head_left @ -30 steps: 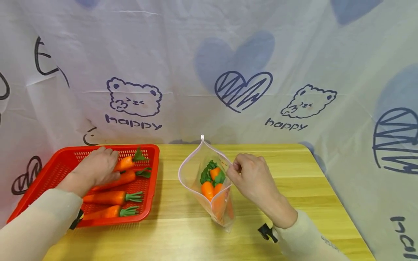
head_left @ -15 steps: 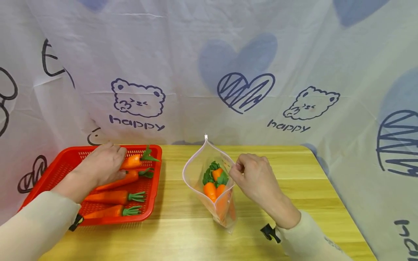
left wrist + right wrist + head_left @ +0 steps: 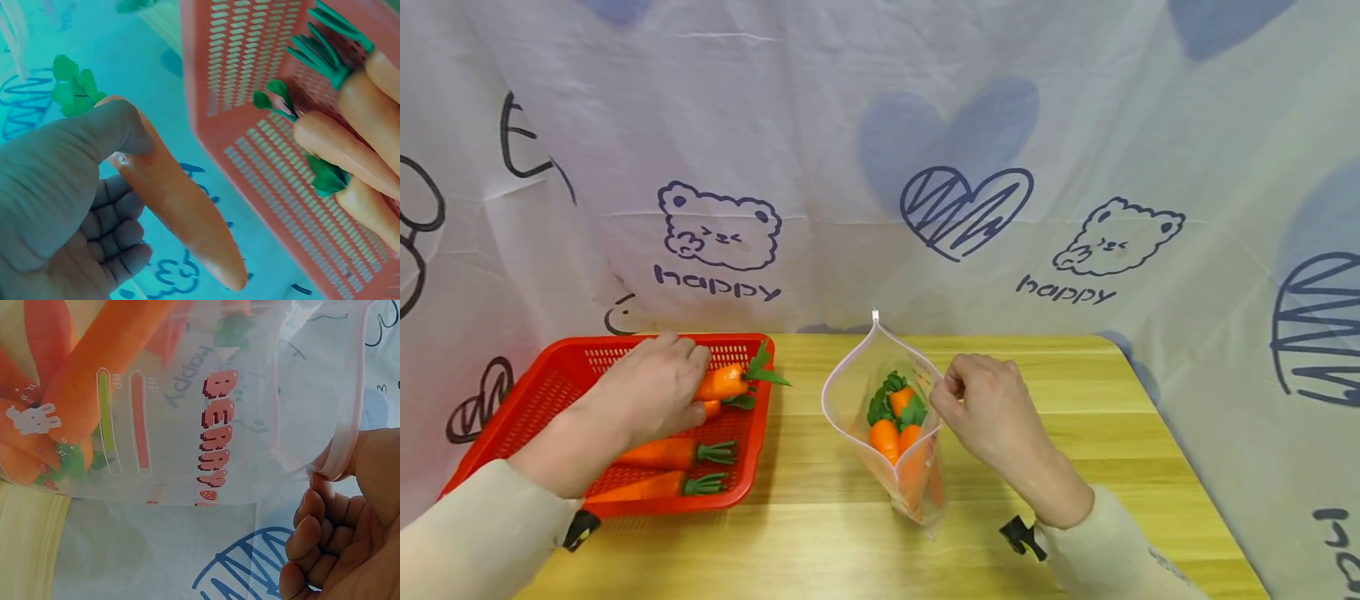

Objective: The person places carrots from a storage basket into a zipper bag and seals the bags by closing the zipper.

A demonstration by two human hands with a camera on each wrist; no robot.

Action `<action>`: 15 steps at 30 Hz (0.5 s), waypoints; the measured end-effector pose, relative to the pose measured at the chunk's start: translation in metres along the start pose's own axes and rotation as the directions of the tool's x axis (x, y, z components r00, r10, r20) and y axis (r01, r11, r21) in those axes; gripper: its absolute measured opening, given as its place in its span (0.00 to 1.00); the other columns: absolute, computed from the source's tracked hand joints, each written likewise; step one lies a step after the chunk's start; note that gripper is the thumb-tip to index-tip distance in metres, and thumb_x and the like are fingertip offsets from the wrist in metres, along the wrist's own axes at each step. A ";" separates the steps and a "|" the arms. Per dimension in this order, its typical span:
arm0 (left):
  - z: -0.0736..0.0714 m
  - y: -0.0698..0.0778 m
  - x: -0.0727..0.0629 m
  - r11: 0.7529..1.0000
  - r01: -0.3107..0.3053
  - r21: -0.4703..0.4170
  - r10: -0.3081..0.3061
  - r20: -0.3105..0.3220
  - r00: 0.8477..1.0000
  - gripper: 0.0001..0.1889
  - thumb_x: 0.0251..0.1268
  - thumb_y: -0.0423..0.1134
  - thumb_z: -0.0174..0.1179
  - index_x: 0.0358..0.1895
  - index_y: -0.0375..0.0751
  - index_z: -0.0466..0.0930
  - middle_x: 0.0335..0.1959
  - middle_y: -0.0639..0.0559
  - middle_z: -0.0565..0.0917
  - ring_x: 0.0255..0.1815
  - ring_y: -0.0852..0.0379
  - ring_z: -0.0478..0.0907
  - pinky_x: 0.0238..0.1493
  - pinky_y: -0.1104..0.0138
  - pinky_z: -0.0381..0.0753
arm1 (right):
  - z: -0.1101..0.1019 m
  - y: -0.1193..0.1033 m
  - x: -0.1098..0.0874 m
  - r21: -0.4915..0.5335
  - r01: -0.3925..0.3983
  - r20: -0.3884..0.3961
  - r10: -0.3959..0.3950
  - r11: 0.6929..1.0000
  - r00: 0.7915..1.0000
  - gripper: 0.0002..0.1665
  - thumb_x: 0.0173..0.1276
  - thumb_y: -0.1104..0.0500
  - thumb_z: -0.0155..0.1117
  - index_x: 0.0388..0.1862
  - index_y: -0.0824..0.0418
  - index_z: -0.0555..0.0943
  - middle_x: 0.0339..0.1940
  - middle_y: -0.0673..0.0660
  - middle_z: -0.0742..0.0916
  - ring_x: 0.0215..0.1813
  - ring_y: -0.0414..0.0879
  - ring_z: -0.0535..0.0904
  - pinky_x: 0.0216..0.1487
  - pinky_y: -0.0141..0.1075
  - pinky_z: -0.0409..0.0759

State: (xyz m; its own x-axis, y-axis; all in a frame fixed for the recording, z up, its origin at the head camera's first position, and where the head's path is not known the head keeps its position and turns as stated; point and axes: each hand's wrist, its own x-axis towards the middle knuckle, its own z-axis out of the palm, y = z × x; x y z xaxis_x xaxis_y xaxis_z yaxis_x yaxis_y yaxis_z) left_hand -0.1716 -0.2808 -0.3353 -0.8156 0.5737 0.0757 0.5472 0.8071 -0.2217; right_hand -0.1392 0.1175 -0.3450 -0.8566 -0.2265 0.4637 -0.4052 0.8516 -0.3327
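Carrot [image 3: 181, 194], leaves [image 3: 72, 94] on top, pinched in my left hand [image 3: 651, 387]: thumb across it near the green end, other fingers curled. Held over the red basket [image 3: 194, 75]; in the head view the leaves cross the rim nearest the bag.

Writing: the clear zip bag [image 3: 175, 475], pink-rimmed, reads BERRY [image 3: 219, 428] in pink block letters, strawberry print [image 3: 209, 495] at the end. Red bar print [image 3: 140, 425] marked "HP"; letters by the green bar print [image 3: 106, 415] too small to be sure of. White rabbit print [image 3: 34, 419] too. Backdrop [image 3: 820, 125]: "happy" twice in full, each under a bear drawing [image 3: 722, 229]; a further word cut off at the right edge.

Containers: two, basket and bag. Bag over the desk [image 3: 820, 533], mouth gaping, my right hand [image 3: 988, 400] pinching its rim, fingers curled.

Counts: one carrot in hand. Four basket carrots [image 3: 670, 454] in the left wrist view, two stalk-topped, two leafy; the head view shows only three. Three bagged carrots [image 3: 883, 437] visible from above; they overlap, total unclear.
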 end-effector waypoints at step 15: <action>-0.042 0.030 0.007 1.000 0.006 -0.013 -0.006 0.014 1.000 0.22 0.50 0.46 0.78 0.33 0.35 0.75 0.24 0.50 0.74 0.31 0.48 0.72 0.41 0.55 0.75 | 0.000 0.000 0.002 0.001 0.004 -0.002 -0.004 1.000 1.000 0.13 0.58 0.65 0.67 0.20 0.55 0.74 0.18 0.47 0.76 0.24 0.45 0.69 0.36 0.41 0.72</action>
State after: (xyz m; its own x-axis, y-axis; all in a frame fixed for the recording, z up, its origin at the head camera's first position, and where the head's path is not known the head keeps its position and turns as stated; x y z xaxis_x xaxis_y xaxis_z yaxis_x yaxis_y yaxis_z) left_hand -0.1526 -0.2470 -0.3006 -0.8212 0.5671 0.0633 0.5448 0.8123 -0.2082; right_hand -0.1412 0.1168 -0.3438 -0.8543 -0.2292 0.4665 -0.4093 0.8499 -0.3318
